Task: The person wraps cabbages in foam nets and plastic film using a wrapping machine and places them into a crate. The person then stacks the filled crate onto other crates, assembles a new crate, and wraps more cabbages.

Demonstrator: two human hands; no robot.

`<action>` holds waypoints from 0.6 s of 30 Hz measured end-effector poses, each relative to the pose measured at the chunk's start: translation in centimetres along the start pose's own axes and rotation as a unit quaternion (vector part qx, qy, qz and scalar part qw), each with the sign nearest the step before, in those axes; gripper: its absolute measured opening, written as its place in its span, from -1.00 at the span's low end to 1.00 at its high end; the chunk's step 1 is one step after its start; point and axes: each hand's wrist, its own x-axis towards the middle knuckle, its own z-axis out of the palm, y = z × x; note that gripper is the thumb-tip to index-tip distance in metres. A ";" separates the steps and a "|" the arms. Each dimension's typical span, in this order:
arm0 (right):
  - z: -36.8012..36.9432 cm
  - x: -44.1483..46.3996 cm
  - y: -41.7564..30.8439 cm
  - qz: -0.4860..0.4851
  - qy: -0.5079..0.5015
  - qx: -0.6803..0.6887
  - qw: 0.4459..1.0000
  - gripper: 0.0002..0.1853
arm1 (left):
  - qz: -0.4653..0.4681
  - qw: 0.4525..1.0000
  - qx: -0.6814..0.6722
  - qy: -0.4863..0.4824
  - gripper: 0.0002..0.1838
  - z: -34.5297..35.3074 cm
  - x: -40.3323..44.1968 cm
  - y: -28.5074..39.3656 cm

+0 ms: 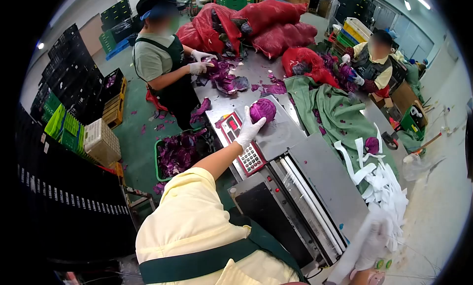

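My left hand (250, 130), in a white glove, is wrapped around the side of a red cabbage (262, 111). The cabbage rests on or just above the metal plate (283, 137) of a digital scale with a red-framed keypad (250, 158). Near the lower right edge, my right hand (373, 243), also gloved, is closed on a long white strip (346, 260) that looks like a soft sleeve. Beside that hand lies a heap of similar white strips (387, 189). A second red cabbage (372, 145) sits at the top of this heap.
A film-wrapping machine (308, 206) stands before me. Green cloth (330, 108) covers the table's right part. Red mesh sacks (246, 26) lie at the back. Two co-workers (162, 63) handle cabbages. A green crate (160, 162) of purple leaves stands on the floor.
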 end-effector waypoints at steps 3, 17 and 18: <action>2.7 -1.7 -2.4 0.038 -0.150 -0.049 0.987 -0.75 | -0.031 0.996 -0.053 0.059 -0.06 -1.0 -1.8 0.7; 15.2 -6.5 -9.5 0.089 -0.364 0.237 0.897 -0.80 | -0.201 0.917 -0.279 -0.204 -0.79 3.4 -23.2 17.4; 15.9 -6.9 -10.2 0.077 -0.354 0.251 0.898 -0.82 | -0.179 0.913 -0.290 -0.224 -0.77 2.8 -23.0 17.1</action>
